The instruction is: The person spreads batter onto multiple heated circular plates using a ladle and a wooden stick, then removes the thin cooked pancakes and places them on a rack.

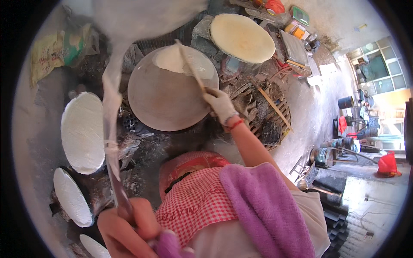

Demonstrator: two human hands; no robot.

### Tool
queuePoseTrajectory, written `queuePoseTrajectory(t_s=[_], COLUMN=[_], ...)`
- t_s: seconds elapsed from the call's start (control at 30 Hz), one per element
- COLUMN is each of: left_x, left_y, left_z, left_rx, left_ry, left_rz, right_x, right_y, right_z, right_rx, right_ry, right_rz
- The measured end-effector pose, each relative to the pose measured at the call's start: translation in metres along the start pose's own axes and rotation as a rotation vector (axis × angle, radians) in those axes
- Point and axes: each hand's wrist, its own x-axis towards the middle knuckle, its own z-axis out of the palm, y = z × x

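Note:
My right hand (221, 104), in a whitish glove with a red band at the wrist, grips a thin wooden stick (188, 63). The stick reaches across a round grey griddle (164, 103). A pale patch of batter (167, 61) lies on the far part of that griddle, partly under the stick. My left arm stretches up the left side, narrowed and blurred. Its gloved left hand (112, 85) appears closed on a large whitish sheet-like thing (145, 19) at the top. Blur hides what this is and how the fingers hold it.
A round cream-coloured stack or disc (243, 38) stands beyond the griddle. Several white rounds, such as this one (83, 132), line the left side. A slatted rack (284, 113) with a wooden strip (274, 108) sits right. A printed sack (48, 56) lies far left.

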Motion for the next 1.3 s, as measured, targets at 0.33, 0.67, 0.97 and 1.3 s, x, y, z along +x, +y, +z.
queuePoseTrajectory(t_s=[0.33, 0.67, 0.97, 1.3], left_x=[0.023, 0.066, 0.088, 0.022], left_y=[-0.015, -0.041, -0.128, -0.051], left_z=[0.006, -0.062, -0.033, -0.104], left_rx=[0.357, 0.167, 0.596, 0.437], left_ry=[-0.07, 0.162, -0.48, 0.232], left_rz=[0.267, -0.356, -0.47, 0.094], right_x=[0.015, 0.001, -0.014, -0.027], right_y=[-0.005, -0.016, -0.007, -0.024], right_z=[0.01, 0.018, -0.002, 0.015], right_rx=[0.041, -0.134, -0.004, -0.152], right_ry=[-0.062, 0.009, -0.078, -0.216], right_rz=[0.015, -0.006, -0.011, -0.018])
